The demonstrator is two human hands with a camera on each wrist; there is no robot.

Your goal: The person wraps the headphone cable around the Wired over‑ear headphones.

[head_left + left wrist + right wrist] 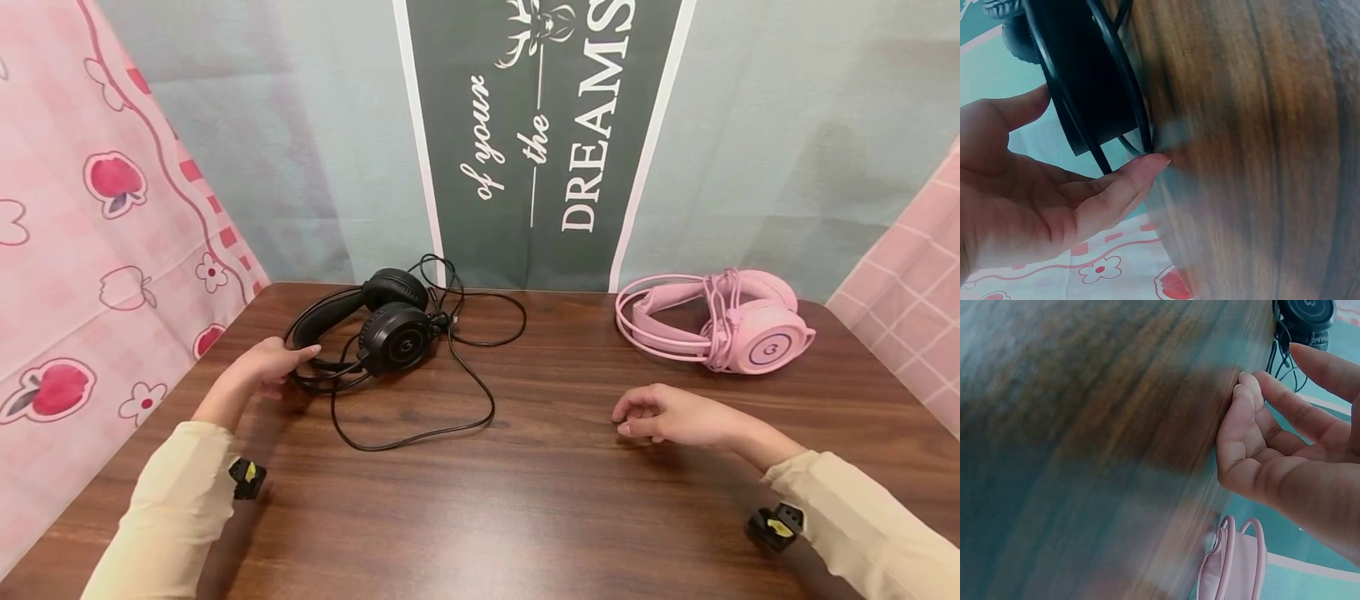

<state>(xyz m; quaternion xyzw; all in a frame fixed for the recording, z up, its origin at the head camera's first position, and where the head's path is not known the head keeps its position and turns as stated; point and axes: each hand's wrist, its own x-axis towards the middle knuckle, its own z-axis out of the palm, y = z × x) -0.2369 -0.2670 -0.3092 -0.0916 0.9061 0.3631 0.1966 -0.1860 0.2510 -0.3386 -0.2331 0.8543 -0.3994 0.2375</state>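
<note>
A pair of black headphones [397, 336] lies on its side at the table's left, earcups pointing right. My left hand [266, 364] grips its headband end; in the left wrist view the thumb [1032, 103] meets the padded band [1088, 81] and the fingers [1116, 194] bend under the outer wire hoops. The black cable [491, 396] trails in loops to the right. My right hand [678, 414] holds nothing, its fingers loosely curled near the tabletop. Beyond it sit pink headphones [768, 337], their cord [722, 321] wound around band and earcup.
The brown wooden table [480, 508] ends at a grey-green cloth [337, 125] with a dark lettered panel [525, 242]. Pink patterned cloth [67, 275] hangs along the left side, and pink checked cloth [915, 308] along the right.
</note>
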